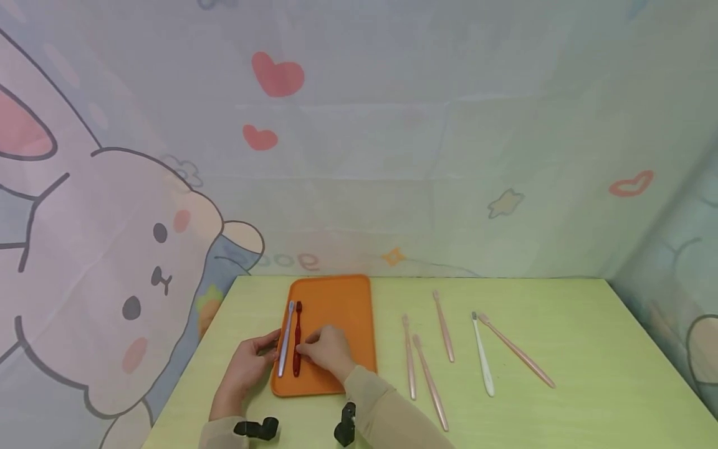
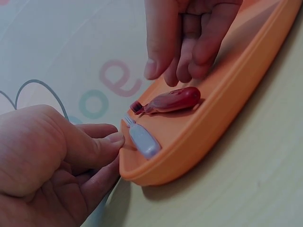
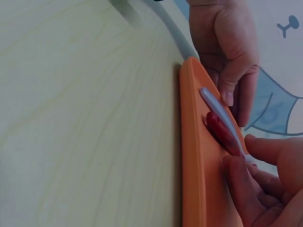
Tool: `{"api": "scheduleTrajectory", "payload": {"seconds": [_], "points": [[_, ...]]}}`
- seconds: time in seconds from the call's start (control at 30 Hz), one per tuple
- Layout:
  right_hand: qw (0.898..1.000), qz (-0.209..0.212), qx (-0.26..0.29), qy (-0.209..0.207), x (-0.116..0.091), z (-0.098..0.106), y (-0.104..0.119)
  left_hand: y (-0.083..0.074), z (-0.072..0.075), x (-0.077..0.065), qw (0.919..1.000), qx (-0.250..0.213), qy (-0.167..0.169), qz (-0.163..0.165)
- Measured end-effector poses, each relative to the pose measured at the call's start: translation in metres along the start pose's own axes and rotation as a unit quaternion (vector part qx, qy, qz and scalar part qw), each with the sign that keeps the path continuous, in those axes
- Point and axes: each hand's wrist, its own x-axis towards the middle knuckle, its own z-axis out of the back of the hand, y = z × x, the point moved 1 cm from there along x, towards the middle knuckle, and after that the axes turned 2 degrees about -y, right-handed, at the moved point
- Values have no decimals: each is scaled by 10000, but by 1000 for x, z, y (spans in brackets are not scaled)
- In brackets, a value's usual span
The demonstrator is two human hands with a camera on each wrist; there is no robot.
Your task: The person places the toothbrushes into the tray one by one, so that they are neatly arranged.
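Note:
On the orange tray (image 1: 348, 312) lie a lavender toothbrush (image 1: 285, 340) and a red toothbrush (image 1: 297, 337), side by side with heads toward the far end. My left hand (image 1: 249, 366) pinches the tray's left rim between thumb and fingers, as the left wrist view shows. Over the tray, my right hand (image 1: 331, 350) is close beside the red toothbrush. In the left wrist view its fingers (image 2: 203, 56) are bent loosely above the red toothbrush (image 2: 175, 100), with a gap between. The right wrist view shows thumb and forefinger spread apart near the brush heads.
Right of the tray, several pink toothbrushes (image 1: 430, 380) and one white toothbrush (image 1: 483, 355) lie spread on the pale yellow-green table (image 1: 538, 411). A printed cloth (image 1: 426, 137) with hearts and a rabbit hangs behind the table's far edge.

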Motion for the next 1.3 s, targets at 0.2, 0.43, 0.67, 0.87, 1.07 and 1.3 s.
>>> {"api": "scheduleTrajectory", "payload": {"seconds": [0.2,0.43,0.67,0.87,1.07,1.3], "points": [[9995,29,272,142,-2,13,0,0,-1,0,10000,10,20,-1],[9964,101,790,293,-5,34,-4,-2,0,-1,10000,16,22,-16],[9956,158,838,397,-8,58,-9,-1,-1,0,10000,-8,28,20],[9954,356,762,448,-9,86,-13,-2,-2,0,10000,-17,22,10],[9945,605,718,467,-15,120,-21,-3,-3,0,10000,20,-1,12],[9912,715,993,501,-26,166,-39,-2,-3,0,10000,91,-15,-16]]}}
